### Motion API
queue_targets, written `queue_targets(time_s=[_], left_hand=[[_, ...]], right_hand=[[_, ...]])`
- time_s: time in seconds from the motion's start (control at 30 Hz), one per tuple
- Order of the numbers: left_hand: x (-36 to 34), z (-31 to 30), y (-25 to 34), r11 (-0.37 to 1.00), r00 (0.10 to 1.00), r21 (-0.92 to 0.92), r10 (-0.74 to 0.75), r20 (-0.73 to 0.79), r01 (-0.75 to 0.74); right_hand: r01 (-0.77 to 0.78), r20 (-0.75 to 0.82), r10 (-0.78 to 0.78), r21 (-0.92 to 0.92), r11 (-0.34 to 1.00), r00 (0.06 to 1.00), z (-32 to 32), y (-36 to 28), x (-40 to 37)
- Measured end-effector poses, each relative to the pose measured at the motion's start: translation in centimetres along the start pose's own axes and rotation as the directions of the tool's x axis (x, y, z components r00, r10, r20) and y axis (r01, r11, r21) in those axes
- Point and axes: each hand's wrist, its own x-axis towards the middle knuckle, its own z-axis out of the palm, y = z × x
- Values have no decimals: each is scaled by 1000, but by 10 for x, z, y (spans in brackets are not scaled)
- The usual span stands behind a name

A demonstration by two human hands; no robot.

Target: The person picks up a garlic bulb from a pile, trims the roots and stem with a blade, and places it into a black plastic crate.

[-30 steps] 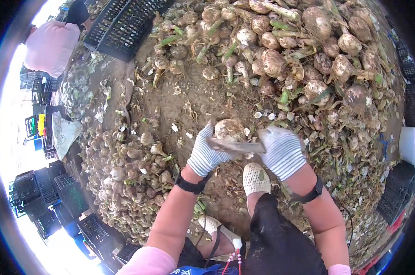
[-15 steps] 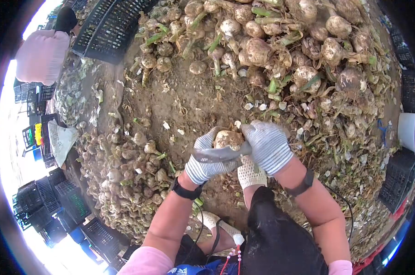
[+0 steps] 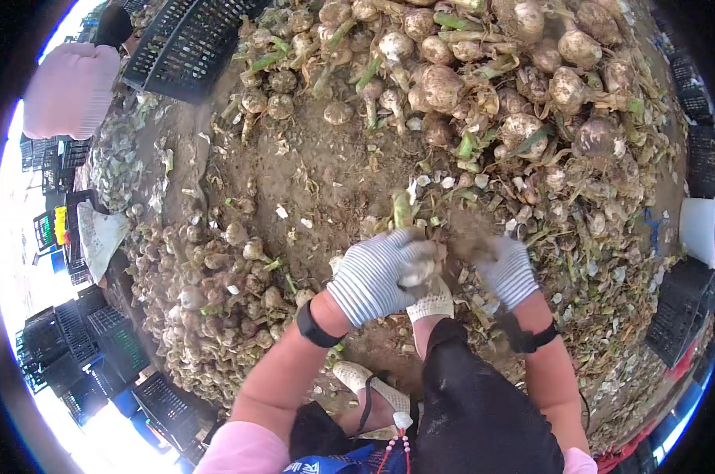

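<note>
My left hand (image 3: 382,276), in a striped white glove, is wrapped round a garlic bulb (image 3: 422,267); a thick green stem (image 3: 402,208) stands up beside its fingers. Just to the right, my right hand (image 3: 506,267) wears the same kind of glove and is smeared by motion. Blurred brown matter lies at its fingertips, and I cannot make out what its fingers hold. The bladed tool is not distinguishable now. Above the hands lies a heap of large, soil-covered garlic bulbs with stems (image 3: 444,87).
A pile of smaller bulbs (image 3: 207,296) lies at the left, with peelings (image 3: 602,276) at the right. A black crate (image 3: 185,47) stands at the upper left near a person in pink (image 3: 71,87). More crates (image 3: 681,308) line both sides.
My hands have moved apart, the right one to the right and slightly down. My left hand has turned round the bulb, and a green stem now shows. The blade seen across the bulb is gone from there.
</note>
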Motion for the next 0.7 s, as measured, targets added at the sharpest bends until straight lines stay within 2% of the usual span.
queue_targets(time_s=[0.03, 0.07, 0.1, 0.13, 0.17, 0.2, 0.27, 0.3, 0.37, 0.43, 0.47, 0.5, 0.53, 0.57, 0.6, 0.63, 0.67, 0.7], left_hand=[[2, 0, 0, 1000, 1000, -4, 9, -1, -9], [4, -1, -1, 958, 990, 255, 108, 86, -127], [6, -1, -3, 837, 964, 485, 177, 196, -253], [5, 5, -11, 783, 948, 535, 256, 188, -317], [6, 4, -11, 781, 946, 534, 259, 195, -323], [6, 4, -11, 743, 919, 540, 323, 227, -395], [3, 4, -11, 673, 870, 556, 427, 245, -487], [-2, 2, -9, 677, 874, 557, 422, 241, -481], [-11, -10, -9, 655, 866, 577, 448, 223, -488], [-31, -25, -26, 762, 923, 531, 365, 121, -371], [-45, -29, -41, 831, 987, 532, 147, 71, -162], [-61, -46, -56, 784, 999, 620, 48, 0, -37], [-81, -63, -82, 571, 910, 805, -403, 101, 163], [-73, -102, -59, 267, 339, 444, -937, -89, 855], [-123, -117, -80, 247, 533, 692, -813, -232, 678], [-127, -145, -55, 63, 343, 731, -908, -240, 679], [-170, -144, -92, -104, 261, 513, -766, -587, 852], [-155, -144, -84, -105, 257, 509, -766, -589, 854]], right_hand=[[74, -67, -71, 42, 996, 995, 3, -11, 0], [53, -23, -52, 12, 999, 998, -1, -24, 2], [194, -87, -195, -20, 981, 977, -4, -32, 6], [155, -21, -155, -14, 988, 988, -14, -50, 10], [116, 47, -116, -11, 993, 992, -22, -65, 16], [113, 46, -112, -9, 994, 993, -22, -69, 24], [212, 45, -209, -79, 974, 977, -22, -73, 32], [217, 51, -213, -79, 973, 976, -14, -56, 30], [55, -18, -59, -161, 985, 998, 0, 5, 23], [-136, -32, 135, -29, 990, 990, 3, 29, -14], [-197, -31, 199, 63, 978, 979, 11, 32, -29], [-247, -41, 256, 152, 957, 966, 12, 34, -30], [-234, -41, 243, 156, 959, 969, 12, 32, -29], [-210, -14, 214, 154, 966, 977, 11, 28, -29], [-187, 14, 187, 151, 971, 982, 11, 26, -29], [-183, 10, 183, 155, 971, 983, 14, 26, -26], [-197, -18, 208, 258, 946, 978, 18, 27, -23], [-203, -42, 233, 355, 912, 972, 19, 26, -19]])
